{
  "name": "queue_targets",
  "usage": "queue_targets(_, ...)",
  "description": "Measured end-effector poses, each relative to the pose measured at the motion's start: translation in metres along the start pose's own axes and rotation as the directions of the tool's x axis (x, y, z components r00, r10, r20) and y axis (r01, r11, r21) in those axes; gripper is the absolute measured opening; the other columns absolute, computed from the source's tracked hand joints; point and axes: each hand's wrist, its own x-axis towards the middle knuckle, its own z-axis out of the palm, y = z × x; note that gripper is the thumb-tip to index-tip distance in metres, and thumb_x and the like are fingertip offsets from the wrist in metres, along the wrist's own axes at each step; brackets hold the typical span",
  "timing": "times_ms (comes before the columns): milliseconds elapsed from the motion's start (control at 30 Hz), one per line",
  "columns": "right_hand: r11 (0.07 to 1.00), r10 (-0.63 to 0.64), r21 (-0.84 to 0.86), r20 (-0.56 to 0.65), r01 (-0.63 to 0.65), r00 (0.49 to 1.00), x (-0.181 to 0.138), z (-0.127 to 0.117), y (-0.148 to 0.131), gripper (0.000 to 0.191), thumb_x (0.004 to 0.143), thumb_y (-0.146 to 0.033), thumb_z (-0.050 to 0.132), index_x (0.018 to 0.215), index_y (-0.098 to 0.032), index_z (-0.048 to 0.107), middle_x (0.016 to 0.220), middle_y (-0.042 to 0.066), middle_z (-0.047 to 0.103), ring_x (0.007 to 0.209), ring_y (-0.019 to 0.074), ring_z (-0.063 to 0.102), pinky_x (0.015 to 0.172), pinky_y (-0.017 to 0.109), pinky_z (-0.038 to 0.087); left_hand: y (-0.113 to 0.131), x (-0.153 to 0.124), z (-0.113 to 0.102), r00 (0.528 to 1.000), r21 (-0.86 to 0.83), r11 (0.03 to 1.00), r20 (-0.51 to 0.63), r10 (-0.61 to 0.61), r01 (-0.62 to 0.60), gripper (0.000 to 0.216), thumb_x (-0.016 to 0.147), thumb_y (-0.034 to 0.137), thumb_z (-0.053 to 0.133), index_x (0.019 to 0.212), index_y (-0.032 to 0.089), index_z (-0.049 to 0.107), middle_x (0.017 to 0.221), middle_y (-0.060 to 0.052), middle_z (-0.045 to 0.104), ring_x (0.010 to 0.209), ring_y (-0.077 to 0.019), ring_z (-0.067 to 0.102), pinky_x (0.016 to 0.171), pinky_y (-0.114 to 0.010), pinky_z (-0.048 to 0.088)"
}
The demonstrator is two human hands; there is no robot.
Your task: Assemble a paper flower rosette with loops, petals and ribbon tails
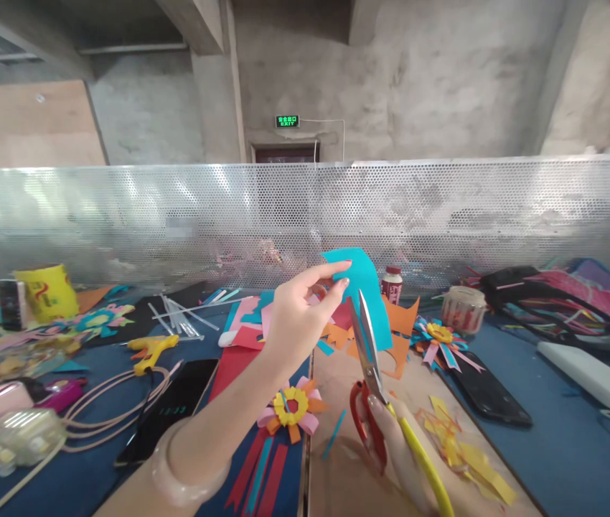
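My left hand point(298, 307) is raised over the table and pinches the left edge of a bright blue sheet point(363, 274), felt or paper, between thumb and fingertips. The sheet curves and hangs down on the right. My right hand point(402, 446) holds scissors point(370, 362) with red and yellow handles, blades pointing up and slightly parted. The blades overlap the lower part of the sheet in view; I cannot tell whether they touch it. Below my left wrist lies a ribbon flower point(291, 406) with a yellow ring and red and blue tails.
Orange scraps point(399, 345) and yellow scraps point(466, 452) lie on the brown board point(337, 459). Right are a second flower point(439, 334), a black phone point(491, 391) and a glass jar point(463, 309). Left are a yellow glue gun point(153, 350), another phone point(176, 409) and glue sticks point(181, 319).
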Motion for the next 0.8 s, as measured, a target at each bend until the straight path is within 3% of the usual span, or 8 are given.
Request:
queue_targets(533, 0.995, 0.03, -0.094, 0.009, -0.029, 1.0, -0.0041, -0.0026, -0.0044, 0.028, 0.089, -0.033, 0.053, 0.112, -0.016, 0.056, 0.111, 0.006, 0.059, 0.091, 0.0183, 0.06, 0.076, 0.037, 0.052, 0.0019, -0.0003, 0.0003, 0.999, -0.029, 0.999, 0.003, -0.045, 0.045, 0.022, 0.078, 0.022, 0.064, 0.099, 0.029, 0.07, 0.082, 0.0, 0.069, 0.072, -0.0131, 0.061, 0.061, -0.024, 0.049)
queue_targets(800, 0.993, 0.029, -0.114, 0.021, -0.026, 0.999, -0.0045, -0.0046, -0.0059, 0.028, 0.09, -0.032, 0.052, 0.112, -0.017, 0.056, 0.112, 0.007, 0.058, 0.092, 0.0183, 0.06, 0.078, 0.037, 0.052, 0.0019, -0.0003, -0.001, 0.998, -0.038, 0.998, 0.011, -0.054, 0.054, 0.023, 0.078, 0.023, 0.065, 0.1, 0.028, 0.07, 0.09, 0.0, 0.07, 0.076, -0.0133, 0.062, 0.064, -0.024, 0.049)
